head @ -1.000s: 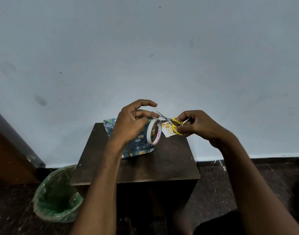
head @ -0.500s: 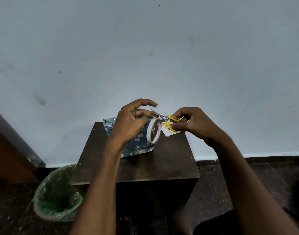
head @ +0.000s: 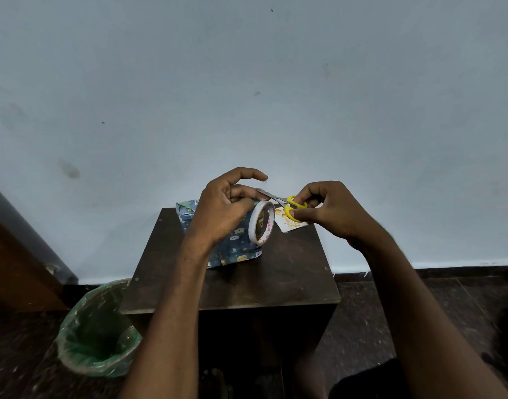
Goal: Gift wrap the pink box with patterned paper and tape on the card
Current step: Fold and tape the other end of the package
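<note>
Dark table (head: 275,277); left hand (head: 221,214) pinches tape roll (head: 262,223), right hand (head: 330,211) grips scissors (head: 290,204).

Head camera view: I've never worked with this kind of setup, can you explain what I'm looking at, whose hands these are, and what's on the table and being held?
There is no machine here. A person wears one wide-angle camera on the head, looking forward and down, so both bare arms reach in from the bottom of the picture.

The left hand holds a white tape roll up off the table, apparently with a strip pulled from it. The right hand has its fingers through the yellow handles of small scissors, blades pointing at that strip.

On the dark wooden table lies the box, already wrapped in blue patterned paper, and behind the scissors a small card. A green-lined bin stands on the floor to the left.
</note>
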